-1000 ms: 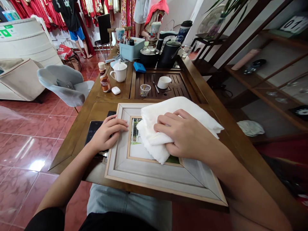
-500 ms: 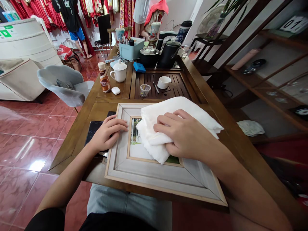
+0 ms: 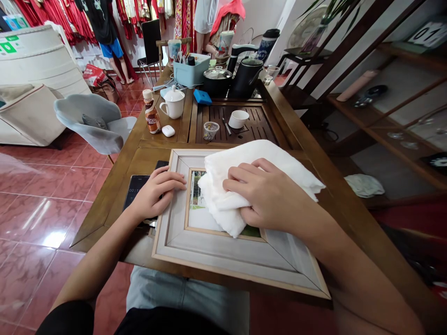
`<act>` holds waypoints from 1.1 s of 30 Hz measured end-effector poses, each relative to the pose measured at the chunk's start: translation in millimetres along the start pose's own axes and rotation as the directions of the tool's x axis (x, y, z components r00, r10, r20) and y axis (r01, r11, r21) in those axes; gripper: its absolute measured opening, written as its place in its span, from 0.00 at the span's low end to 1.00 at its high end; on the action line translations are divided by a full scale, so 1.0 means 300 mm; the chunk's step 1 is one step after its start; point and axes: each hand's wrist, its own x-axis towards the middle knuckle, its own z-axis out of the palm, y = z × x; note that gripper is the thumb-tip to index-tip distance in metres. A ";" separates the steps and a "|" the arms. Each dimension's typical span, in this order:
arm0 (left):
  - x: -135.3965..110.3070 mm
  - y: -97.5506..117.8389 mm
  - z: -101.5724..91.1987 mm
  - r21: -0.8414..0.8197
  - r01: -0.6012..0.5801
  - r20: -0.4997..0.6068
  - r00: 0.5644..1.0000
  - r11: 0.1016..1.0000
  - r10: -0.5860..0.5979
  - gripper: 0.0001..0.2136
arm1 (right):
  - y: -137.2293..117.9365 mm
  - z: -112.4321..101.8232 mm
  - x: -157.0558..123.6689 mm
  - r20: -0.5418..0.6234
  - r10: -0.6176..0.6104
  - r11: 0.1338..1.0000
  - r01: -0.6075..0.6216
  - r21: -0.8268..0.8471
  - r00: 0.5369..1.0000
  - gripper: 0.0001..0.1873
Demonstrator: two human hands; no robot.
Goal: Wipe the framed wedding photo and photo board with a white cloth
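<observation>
A pale grey picture frame (image 3: 223, 253) with thin light-wood edging lies on the wooden table, its near right corner reaching past the front edge. My left hand (image 3: 153, 193) holds its left side, slightly bent fingers resting over the border. Bunched under the curled fingers of my right hand (image 3: 265, 195) is a white cloth (image 3: 265, 160), pressed on the middle of the frame. The cloth spreads over the frame's far right part and hides most of the picture (image 3: 198, 193) inside. Beside my left hand, a phone (image 3: 137, 188) showing digits lies partly under the frame.
Beyond the frame are a slatted tea tray (image 3: 254, 125) with a white bowl (image 3: 239, 119) and small clear cup (image 3: 211, 131), a bottle (image 3: 151, 114), a lidded white mug (image 3: 173, 103) and a black kettle (image 3: 247, 77). A grey chair (image 3: 94, 121) stands left. People stand at the back.
</observation>
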 end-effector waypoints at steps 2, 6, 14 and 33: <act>0.000 -0.001 0.000 0.004 0.002 0.003 1.000 1.000 -0.002 0.17 | 0.001 0.000 0.000 -0.001 0.001 1.000 -0.001 0.000 1.000 0.11; 0.001 0.000 0.000 0.000 -0.007 0.002 1.000 1.000 0.007 0.17 | 0.003 0.000 -0.001 0.001 0.001 1.000 -0.001 -0.002 1.000 0.11; 0.002 0.004 -0.002 0.001 0.002 0.004 1.000 1.000 -0.002 0.17 | 0.001 0.006 -0.001 -0.004 -0.006 1.000 0.006 -0.007 1.000 0.10; 0.002 0.006 -0.001 0.006 0.004 0.001 1.000 1.000 -0.004 0.17 | -0.002 0.006 0.003 -0.017 -0.008 1.000 0.008 -0.009 1.000 0.11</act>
